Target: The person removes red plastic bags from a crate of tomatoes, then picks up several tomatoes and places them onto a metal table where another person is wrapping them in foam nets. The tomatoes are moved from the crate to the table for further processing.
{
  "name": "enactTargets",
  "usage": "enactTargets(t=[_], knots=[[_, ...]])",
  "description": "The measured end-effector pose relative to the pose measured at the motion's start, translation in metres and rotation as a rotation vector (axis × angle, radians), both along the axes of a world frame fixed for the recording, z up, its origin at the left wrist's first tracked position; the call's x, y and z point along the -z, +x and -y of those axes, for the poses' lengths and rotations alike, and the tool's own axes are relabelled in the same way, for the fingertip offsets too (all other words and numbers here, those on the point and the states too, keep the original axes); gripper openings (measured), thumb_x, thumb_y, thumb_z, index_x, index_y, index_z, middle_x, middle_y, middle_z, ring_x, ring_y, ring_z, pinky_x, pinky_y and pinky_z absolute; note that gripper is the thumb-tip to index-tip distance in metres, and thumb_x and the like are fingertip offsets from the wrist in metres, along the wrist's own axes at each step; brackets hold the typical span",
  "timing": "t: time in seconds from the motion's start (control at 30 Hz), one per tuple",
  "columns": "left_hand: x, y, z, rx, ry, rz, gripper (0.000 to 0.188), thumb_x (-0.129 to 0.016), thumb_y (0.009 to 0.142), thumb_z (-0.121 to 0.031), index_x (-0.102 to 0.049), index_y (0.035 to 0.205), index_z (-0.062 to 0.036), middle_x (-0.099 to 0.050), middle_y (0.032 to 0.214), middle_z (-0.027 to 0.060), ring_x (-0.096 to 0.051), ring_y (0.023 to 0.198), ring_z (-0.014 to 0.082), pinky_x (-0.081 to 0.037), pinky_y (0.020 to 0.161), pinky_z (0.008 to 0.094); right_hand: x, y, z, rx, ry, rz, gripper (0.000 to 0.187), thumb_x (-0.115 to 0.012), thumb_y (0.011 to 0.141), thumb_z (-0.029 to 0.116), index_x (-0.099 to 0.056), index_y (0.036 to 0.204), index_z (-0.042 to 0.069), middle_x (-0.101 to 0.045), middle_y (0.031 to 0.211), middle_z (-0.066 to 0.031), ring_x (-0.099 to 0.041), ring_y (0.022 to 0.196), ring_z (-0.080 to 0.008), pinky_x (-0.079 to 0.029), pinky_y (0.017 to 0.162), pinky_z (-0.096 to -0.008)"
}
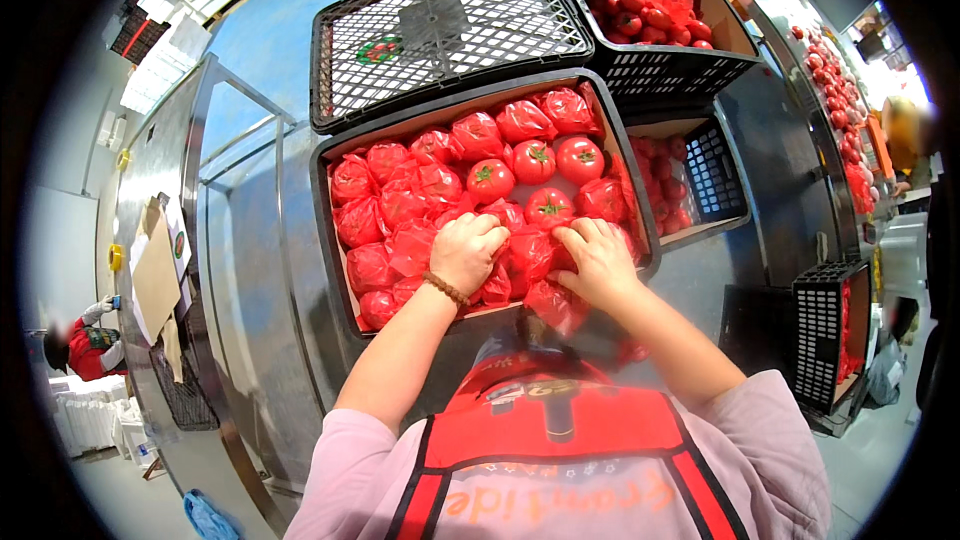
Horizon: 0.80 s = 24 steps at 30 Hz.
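Observation:
A black crate in front of me holds rows of tomatoes, most wrapped in thin red plastic. Several bare tomatoes with green stems show among them at the right. My left hand, a beaded bracelet at its wrist, has its fingers closed on red plastic wrap at the crate's near side. My right hand pinches red wrap beside it, thumb and fingers bent. Between the hands lies a red wrapped bundle; the fingertips are partly hidden by the plastic. A loose flap of wrap hangs over the near rim.
A lattice-bottomed black crate leans behind the full one. Another crate with tomatoes stands at the far right, a lower one beneath it. More tomatoes lie along the right-hand table. A metal frame stands left.

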<state>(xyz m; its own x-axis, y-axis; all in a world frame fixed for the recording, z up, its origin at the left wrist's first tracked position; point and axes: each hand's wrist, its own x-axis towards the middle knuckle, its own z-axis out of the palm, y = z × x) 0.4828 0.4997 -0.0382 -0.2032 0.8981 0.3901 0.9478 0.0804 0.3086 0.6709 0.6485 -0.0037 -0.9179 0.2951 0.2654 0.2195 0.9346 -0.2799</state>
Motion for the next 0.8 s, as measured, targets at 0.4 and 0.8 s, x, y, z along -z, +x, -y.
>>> enactTargets(t=[0.4,0.8], knots=[[-0.055,-0.041,0.063,-0.314,0.233,0.331,0.010,-0.068,0.080,-0.001,-0.064,0.088,-0.0020,-0.063,0.085,0.0141,-0.064,0.081,0.0305,-0.051,0.073,0.0351,0.011,0.024,-0.037,0.006,-0.364,-0.077,0.024,-0.062,0.067,-0.002,-0.060,0.090,0.003,-0.061,0.089,-0.0158,-0.060,0.088,-0.0371,-0.050,0.076,-0.0434],[-0.101,-0.080,0.147,-0.673,0.873,0.821,0.008,-0.066,0.092,-0.008,-0.065,0.096,-0.0014,-0.065,0.093,0.0015,-0.059,0.084,0.0112,-0.048,0.078,0.0255,-0.025,-0.025,-0.023,0.022,-0.916,-0.410,0.012,-0.054,0.087,-0.005,-0.053,0.098,0.000,-0.060,0.096,-0.0040,-0.055,0.088,-0.0132,-0.045,0.079,-0.0266]])
